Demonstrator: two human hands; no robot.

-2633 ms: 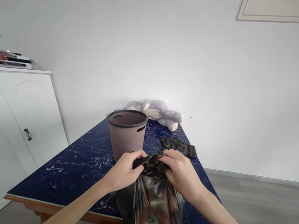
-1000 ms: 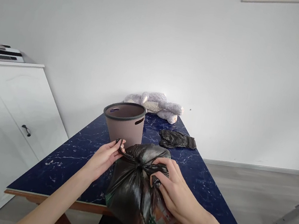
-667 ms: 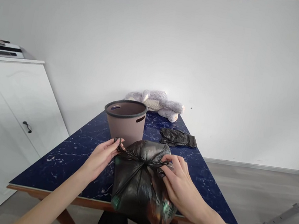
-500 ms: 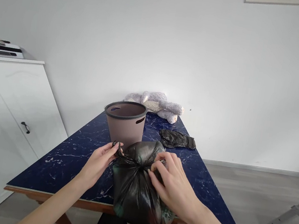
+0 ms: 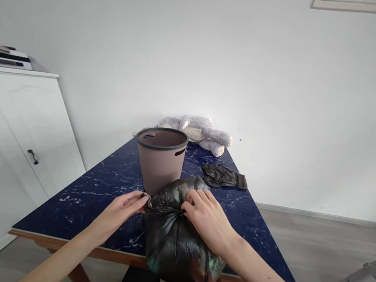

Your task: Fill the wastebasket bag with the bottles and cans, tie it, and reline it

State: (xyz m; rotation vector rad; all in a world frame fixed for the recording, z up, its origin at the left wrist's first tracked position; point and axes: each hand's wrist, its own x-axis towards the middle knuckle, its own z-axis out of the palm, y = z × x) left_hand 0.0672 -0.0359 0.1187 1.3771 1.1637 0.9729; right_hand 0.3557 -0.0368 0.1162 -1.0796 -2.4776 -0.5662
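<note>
A full black plastic bag (image 5: 176, 243) rests at the near edge of the dark blue marbled table (image 5: 95, 193), its top gathered into a twisted neck. My left hand (image 5: 121, 211) pinches a strip of the bag's plastic at the left of the neck. My right hand (image 5: 206, 219) lies over the top of the bag, fingers closed on the gathered plastic. Just behind the bag stands a greyish-pink bin (image 5: 160, 158) with a dark rim and no liner in it.
A crumpled black bag (image 5: 224, 177) lies flat on the table to the right of the bin. A grey plush toy (image 5: 198, 133) lies at the far end against the wall. A white cabinet (image 5: 7, 142) stands at the left. A metal frame (image 5: 361, 280) shows at the lower right.
The bag's open top has been gathered and drawn tight between my hands. My right hand has moved from the bag's right side onto its top; the left stays pinched at the neck.
</note>
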